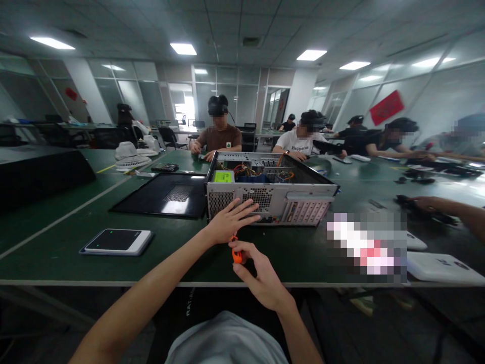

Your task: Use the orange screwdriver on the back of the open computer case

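Lying just past your grip is the big computer case (271, 193). Your left hand (228, 223) is spread wide before it. Your right hand (263, 282), nearer you, pinches a little orange thing (237, 256).

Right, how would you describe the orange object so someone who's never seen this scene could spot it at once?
On the green table, find the open computer case. Nearer the camera, just below the spread left hand, the right hand holds a small orange object. Unlike the thin orange wires inside the case, it is chunky and sits outside, in the hand.
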`<action>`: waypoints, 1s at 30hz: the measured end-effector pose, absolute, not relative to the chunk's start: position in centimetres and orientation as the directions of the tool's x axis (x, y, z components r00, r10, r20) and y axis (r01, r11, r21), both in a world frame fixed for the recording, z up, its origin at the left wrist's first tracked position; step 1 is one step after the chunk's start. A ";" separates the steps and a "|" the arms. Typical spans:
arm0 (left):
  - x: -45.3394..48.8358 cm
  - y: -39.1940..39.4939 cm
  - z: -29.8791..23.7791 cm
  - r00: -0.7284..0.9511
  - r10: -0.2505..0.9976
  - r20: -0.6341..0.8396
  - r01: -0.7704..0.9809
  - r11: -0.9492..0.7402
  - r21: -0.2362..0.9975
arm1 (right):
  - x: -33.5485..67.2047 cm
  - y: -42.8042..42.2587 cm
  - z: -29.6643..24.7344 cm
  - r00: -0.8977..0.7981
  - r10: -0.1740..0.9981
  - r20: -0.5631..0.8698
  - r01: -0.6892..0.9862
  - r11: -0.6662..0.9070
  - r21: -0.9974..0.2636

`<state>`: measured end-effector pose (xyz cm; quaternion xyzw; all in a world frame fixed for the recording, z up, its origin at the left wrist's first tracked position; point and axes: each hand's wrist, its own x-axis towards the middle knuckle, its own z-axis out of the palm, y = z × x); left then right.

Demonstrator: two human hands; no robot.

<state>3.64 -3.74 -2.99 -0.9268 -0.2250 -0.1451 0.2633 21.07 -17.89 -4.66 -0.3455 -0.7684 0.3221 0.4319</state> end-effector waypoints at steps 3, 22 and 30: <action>3.7 -3.8 -2.8 0.858 0.348 0.378 0.492 -0.767 -0.412 | 21.1 -17.9 -4.5 -0.410 0.788 0.460 0.243 0.581 -0.777; 4.0 -3.8 -3.3 0.846 0.368 0.386 0.521 -0.721 -0.457 | 20.6 -17.2 -5.1 -0.290 0.822 0.490 0.313 0.566 -0.763; 4.0 -3.6 -3.6 0.848 0.352 0.397 0.517 -0.716 -0.469 | 20.8 -17.8 -4.5 -0.407 0.779 0.477 0.258 0.599 -0.758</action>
